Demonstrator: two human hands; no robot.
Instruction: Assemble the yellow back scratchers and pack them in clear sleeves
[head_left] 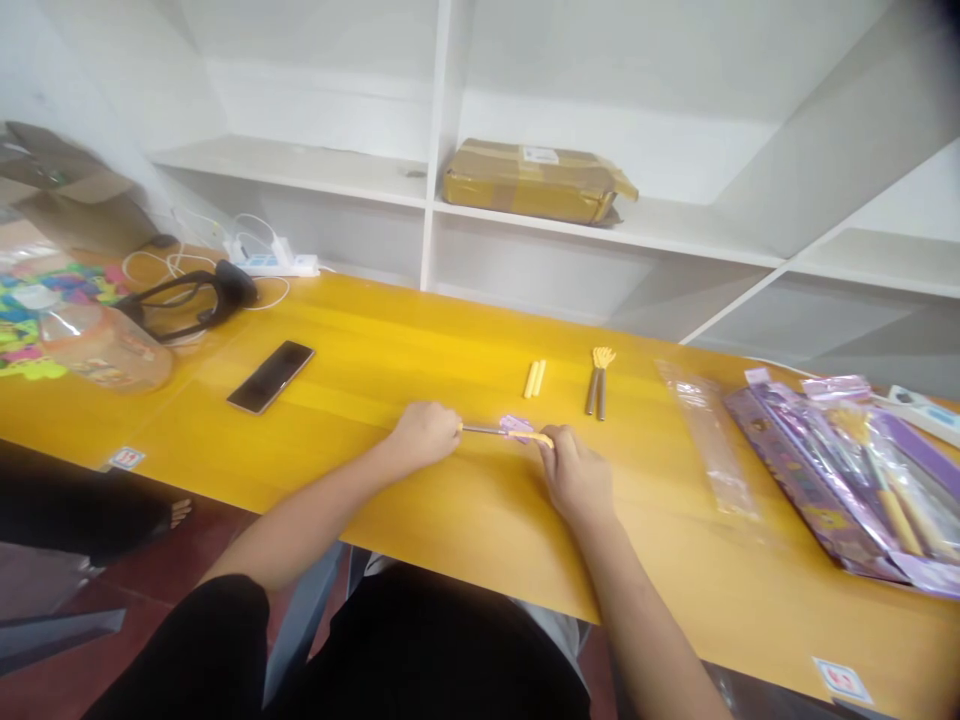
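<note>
My left hand (426, 434) is closed on the left end of a thin rod (484, 430) with a metallic shaft and yellow parts. My right hand (577, 473) pinches the rod's yellow right end, so it stretches level between both hands. A small purple piece (516, 427) shows just behind the rod. Two short yellow sticks (535, 379) lie side by side farther back on the table. To their right are metallic rods with yellow hand-shaped tops (602, 358), lying close together.
A dark phone (271, 377), a bottle (105, 345) and black straps (180, 303) lie left. Clear plastic wrap (709, 440) and purple packages (832, 480) are on the right of the yellow table (420, 540). Behind, a cardboard box (532, 182) sits on a white shelf.
</note>
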